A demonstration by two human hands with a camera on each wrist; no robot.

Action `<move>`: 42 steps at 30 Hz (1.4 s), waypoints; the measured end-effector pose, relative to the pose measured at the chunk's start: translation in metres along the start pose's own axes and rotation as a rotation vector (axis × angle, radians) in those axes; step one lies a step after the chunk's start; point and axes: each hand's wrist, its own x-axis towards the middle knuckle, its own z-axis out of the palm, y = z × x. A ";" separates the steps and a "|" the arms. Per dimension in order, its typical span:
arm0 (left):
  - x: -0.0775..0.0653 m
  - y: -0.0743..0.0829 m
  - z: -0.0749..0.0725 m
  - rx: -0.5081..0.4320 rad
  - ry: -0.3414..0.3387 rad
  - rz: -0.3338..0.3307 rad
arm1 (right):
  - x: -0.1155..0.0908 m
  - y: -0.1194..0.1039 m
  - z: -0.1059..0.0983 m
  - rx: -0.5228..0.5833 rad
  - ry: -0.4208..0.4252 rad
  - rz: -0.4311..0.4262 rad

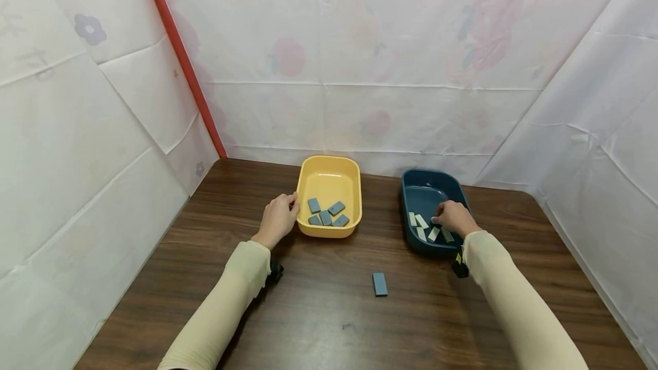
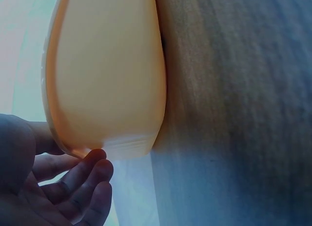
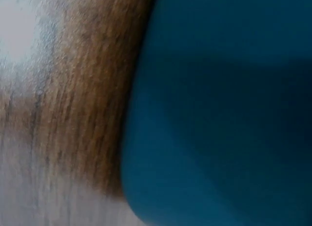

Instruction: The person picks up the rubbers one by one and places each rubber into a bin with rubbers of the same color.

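Note:
My left hand [image 1: 279, 218] is at the left rim of a yellow tray [image 1: 329, 233]. In the left wrist view its fingers [image 2: 97, 174] curl about the edge of the tray's wall. Inside that tray lie several blue-grey rectangular tiles [image 1: 336, 208], toward the near end. My right hand [image 1: 455, 218] reaches over the near right part of a dark blue tray [image 1: 430, 177], its fingers bent downward. A small greyish piece of a tile [image 1: 435, 220] shows at its fingertips, mostly hidden by them. Several pale green tiles [image 1: 434, 234] lie around it on the tray's floor.
A single blue-grey tile [image 1: 380, 284] lies on the dark wooden table [image 1: 319, 307], nearer than both trays. White printed sheeting [image 1: 329, 113] stands behind the table and along both sides. A red strip [image 1: 180, 56] runs down the back left corner.

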 end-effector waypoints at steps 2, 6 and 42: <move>0.000 0.000 0.000 0.000 0.000 -0.002 | 0.002 0.003 0.002 -0.002 0.005 0.009; 0.001 0.000 0.000 0.003 0.004 -0.003 | 0.006 0.006 0.006 0.005 0.037 0.011; -0.001 0.002 0.000 0.008 0.011 -0.003 | 0.007 0.001 0.003 0.014 0.041 -0.024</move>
